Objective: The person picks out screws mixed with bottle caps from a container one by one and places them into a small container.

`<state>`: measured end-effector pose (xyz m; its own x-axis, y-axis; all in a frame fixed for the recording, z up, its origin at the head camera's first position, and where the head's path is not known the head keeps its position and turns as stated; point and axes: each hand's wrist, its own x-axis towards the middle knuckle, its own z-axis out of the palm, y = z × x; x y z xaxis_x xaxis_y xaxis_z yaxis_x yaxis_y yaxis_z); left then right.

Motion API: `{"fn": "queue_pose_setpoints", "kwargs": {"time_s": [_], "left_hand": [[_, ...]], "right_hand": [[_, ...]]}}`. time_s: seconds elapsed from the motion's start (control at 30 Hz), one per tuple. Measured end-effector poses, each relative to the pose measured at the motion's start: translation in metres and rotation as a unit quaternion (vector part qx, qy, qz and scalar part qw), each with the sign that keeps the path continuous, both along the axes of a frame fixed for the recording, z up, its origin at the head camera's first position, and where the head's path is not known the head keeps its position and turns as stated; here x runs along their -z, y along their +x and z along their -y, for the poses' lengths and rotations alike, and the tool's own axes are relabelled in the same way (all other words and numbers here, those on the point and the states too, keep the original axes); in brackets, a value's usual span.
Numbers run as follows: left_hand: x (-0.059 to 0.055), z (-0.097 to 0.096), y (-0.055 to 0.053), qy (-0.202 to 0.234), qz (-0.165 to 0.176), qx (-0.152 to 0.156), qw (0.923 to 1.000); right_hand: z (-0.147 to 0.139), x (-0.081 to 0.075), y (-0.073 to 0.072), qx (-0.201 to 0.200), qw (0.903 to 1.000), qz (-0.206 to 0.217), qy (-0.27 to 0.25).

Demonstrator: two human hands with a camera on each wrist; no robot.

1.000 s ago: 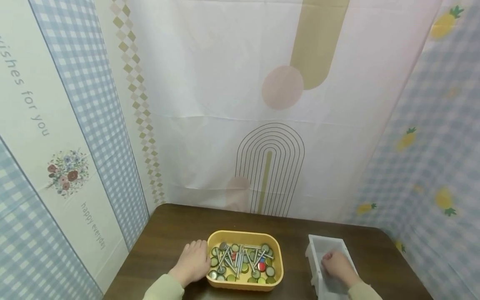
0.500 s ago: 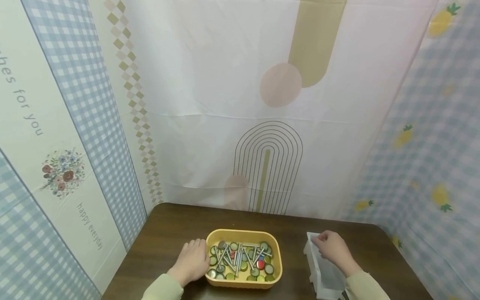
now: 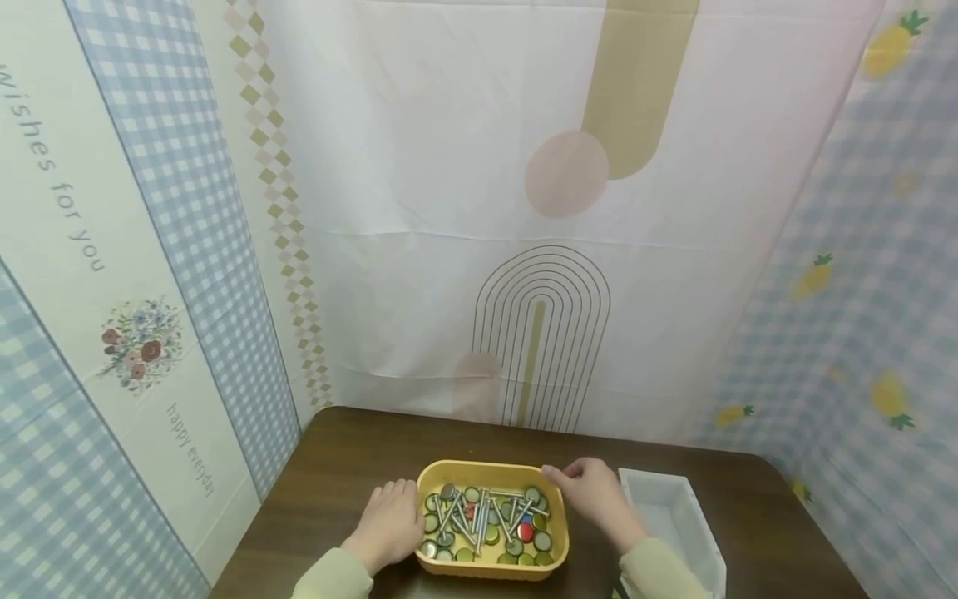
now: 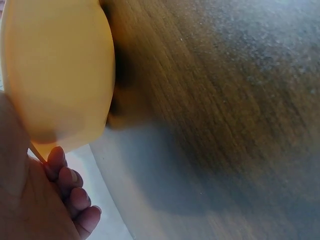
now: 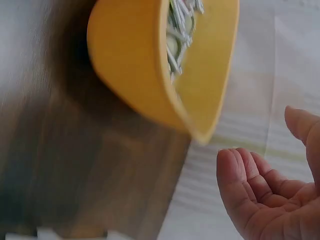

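A yellow plastic bin (image 3: 490, 570) on the dark table holds several long screws or nails (image 3: 479, 520) and bottle caps (image 3: 541, 542). My left hand (image 3: 389, 524) grips the bin's left end; in the left wrist view the fingertips (image 4: 70, 177) curl at its corner. My right hand (image 3: 595, 495) hovers at the bin's upper right corner. The right wrist view shows this hand with thumb and fingers apart, nothing between them, right by the bin's corner (image 5: 200, 135). One red cap (image 3: 525, 532) lies among the other caps at the right of the bin.
A whitish translucent bin (image 3: 699, 532) stands on the table to the right, partly behind my right forearm. The wooden table (image 3: 359, 441) ends at a hanging printed cloth (image 3: 419, 316) at the back. Checked cloths hang on the left and right.
My right hand has risen out of the whitish bin and moved left to the yellow bin's right corner. The left hand has stayed at the yellow bin's left end.
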<state>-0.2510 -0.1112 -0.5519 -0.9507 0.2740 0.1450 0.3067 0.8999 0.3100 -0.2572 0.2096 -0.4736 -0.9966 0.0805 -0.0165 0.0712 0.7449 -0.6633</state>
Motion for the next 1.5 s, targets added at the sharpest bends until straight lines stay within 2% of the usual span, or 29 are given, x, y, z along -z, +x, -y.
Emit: {"fn": "queue_pose_setpoints", "kwargs": {"time_s": [0.27,0.4,0.53,0.63,0.83,1.07,1.5], "left_hand": [[0.001,-0.001,0.002,0.002,-0.005,0.004,1.0],[0.0,-0.001,0.002,0.001,-0.006,0.003,1.0],[-0.003,-0.001,0.002,0.001,0.002,0.004,1.0],[-0.004,-0.002,0.002,-0.005,0.0,0.005,1.0],[-0.004,0.003,0.001,-0.03,-0.024,0.005,0.9993],[-0.005,0.001,0.002,-0.011,0.008,0.001,0.9999],[0.002,-0.002,0.002,-0.014,0.0,-0.007,0.9999]], "right_hand": [[0.043,0.033,0.001,-0.088,0.9955,0.021,-0.027],[0.053,0.049,0.0,-0.109,0.9928,0.026,-0.042],[0.06,0.059,0.0,-0.112,0.9919,0.043,-0.041],[0.064,0.061,0.002,-0.106,0.993,0.049,-0.019],[0.069,0.064,0.005,-0.099,0.9945,0.032,0.009],[0.07,0.071,0.001,-0.098,0.9946,0.028,0.017],[0.077,0.073,0.003,-0.14,0.9898,-0.004,0.025]]}}
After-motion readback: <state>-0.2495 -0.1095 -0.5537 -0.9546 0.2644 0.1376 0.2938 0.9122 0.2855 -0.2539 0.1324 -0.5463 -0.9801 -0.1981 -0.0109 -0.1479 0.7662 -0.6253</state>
